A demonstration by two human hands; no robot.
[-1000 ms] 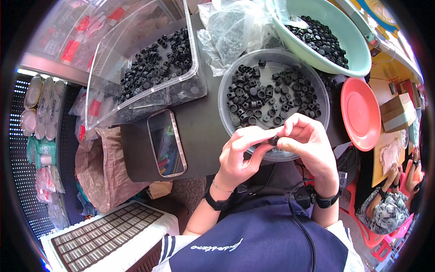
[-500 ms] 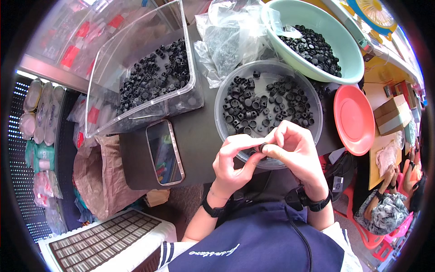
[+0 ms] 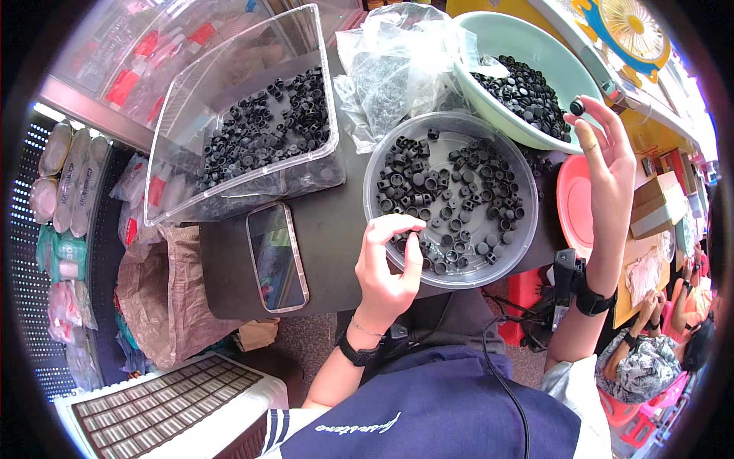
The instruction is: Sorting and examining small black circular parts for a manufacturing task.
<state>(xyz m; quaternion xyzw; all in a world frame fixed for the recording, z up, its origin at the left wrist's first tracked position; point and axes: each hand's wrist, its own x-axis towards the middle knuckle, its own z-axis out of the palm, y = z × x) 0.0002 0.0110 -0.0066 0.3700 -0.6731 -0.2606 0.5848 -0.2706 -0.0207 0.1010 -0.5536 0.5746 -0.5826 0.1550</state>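
My right hand [image 3: 608, 149] is raised over the right rim of the pale green bowl [image 3: 474, 38], pinching a small round black cap [image 3: 577, 107] between thumb and fingertips. Many similar black caps [image 3: 527, 96] lie heaped in that bowl. My left hand [image 3: 386, 264] hangs at the near left rim of a round clear tub [image 3: 372, 172], thumb and index finger pinched together. Whatever is between them blends with the dark parts behind, so I cannot make it out. Inside the tub lie many small black cup-shaped parts [image 3: 417, 180], some upright and some tipped.
At the far left a clear rectangular bin [image 3: 245, 206] holds more black parts. A phone [image 3: 277, 260] lies on the dark table [image 3: 225, 264]. Plastic bags [image 3: 397, 69] sit behind the tub. A coral basin [image 3: 573, 203] is under my right forearm. Another person [image 3: 650, 352] sits far right.
My hands were together over the tub's near edge. The right has moved far right and up to the green bowl and now holds a cap. The left stays near the tub.
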